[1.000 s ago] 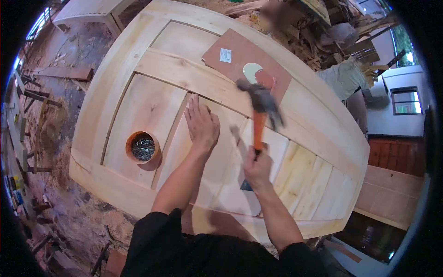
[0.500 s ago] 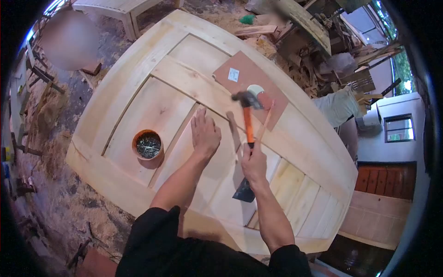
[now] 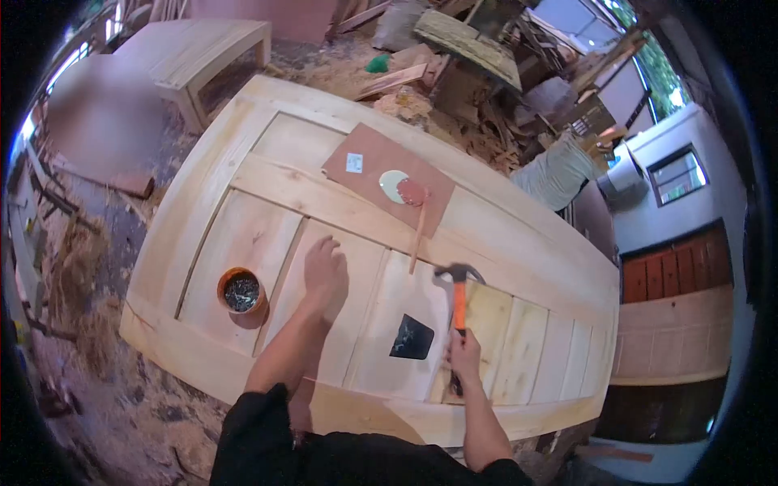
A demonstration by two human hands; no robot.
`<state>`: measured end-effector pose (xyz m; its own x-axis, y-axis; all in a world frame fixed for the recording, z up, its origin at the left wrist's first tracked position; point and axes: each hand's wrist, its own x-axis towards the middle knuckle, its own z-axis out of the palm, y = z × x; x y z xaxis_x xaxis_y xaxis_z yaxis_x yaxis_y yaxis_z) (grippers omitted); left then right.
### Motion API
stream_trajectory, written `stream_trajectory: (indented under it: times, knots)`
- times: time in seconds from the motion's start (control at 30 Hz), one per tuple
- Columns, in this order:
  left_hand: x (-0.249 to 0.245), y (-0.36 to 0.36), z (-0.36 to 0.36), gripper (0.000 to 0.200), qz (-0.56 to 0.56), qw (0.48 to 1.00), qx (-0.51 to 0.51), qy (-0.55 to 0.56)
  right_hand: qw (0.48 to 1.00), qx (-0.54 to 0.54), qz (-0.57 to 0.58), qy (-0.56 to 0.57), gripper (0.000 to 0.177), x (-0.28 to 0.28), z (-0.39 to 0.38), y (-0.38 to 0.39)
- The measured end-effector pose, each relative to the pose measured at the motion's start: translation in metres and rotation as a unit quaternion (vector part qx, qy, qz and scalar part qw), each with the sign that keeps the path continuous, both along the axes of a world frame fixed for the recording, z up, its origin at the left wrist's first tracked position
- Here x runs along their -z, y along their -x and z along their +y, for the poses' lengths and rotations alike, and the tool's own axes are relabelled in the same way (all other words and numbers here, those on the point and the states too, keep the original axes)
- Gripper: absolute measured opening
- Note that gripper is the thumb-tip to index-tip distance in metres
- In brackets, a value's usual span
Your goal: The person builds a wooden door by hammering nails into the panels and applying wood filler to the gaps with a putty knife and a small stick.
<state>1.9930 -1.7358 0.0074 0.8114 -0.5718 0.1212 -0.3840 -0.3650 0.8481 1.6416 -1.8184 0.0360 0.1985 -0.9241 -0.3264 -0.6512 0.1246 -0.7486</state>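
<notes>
My right hand [image 3: 463,354] grips a claw hammer [image 3: 459,301] by its black and orange handle, its head pointing away from me over the wooden panel door [image 3: 348,194]. My left hand [image 3: 326,275] is over the door's middle boards, loosely bent with no object visible in it; its fingertips are slightly blurred. To its left stands an orange-rimmed tub of nails [image 3: 241,292]. Between my hands lies a black putty blade [image 3: 412,337]. A brown board [image 3: 365,154] farther up carries pale and pink paste [image 3: 405,189], with a thin wooden stick [image 3: 419,235] resting across its edge.
A wooden table [image 3: 194,61] stands at the back left, near a blurred person [image 3: 105,113]. Wood scraps [image 3: 486,121] and sawdust cover the floor behind the door. A pale sack [image 3: 559,172] sits at the right, before a white wall [image 3: 648,154].
My right hand has brought the hammer right and nearer to me, away from the paste board. The putty blade now shows fully. My left hand has shifted slightly, its fingers less spread. The view has moved.
</notes>
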Motion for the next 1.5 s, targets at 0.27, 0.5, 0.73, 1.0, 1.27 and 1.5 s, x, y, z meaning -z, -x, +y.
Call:
stream_trajectory:
  times: [0.27,0.5,0.73,1.0,1.27,1.5]
  knots:
    - [-0.035,-0.073,0.155,0.023,-0.215,0.952,0.002,-0.216,0.928,-0.055,0.311,0.200,0.030,0.023,0.014,0.113]
    - [-0.076,-0.087,0.156,0.032,-0.127,0.932,0.017,-0.340,0.954,-0.232,0.133,0.135,0.081,-0.002,0.020,0.003]
    - [-0.027,-0.107,0.184,0.026,-0.173,0.928,0.061,-0.325,0.926,-0.304,0.199,0.103,0.086,-0.004,0.010,-0.020]
    - [-0.050,-0.056,0.161,0.009,-0.135,0.964,0.094,-0.211,0.951,-0.239,0.173,0.095,0.084,-0.012,0.003,-0.018]
    - [-0.040,-0.053,0.150,0.009,-0.182,0.965,0.068,-0.177,0.962,-0.179,0.197,0.064,0.075,-0.019,-0.011,-0.004]
    - [-0.033,-0.074,0.147,0.014,-0.132,0.966,0.049,-0.217,0.994,-0.014,-0.104,-0.038,0.046,0.025,-0.056,0.035]
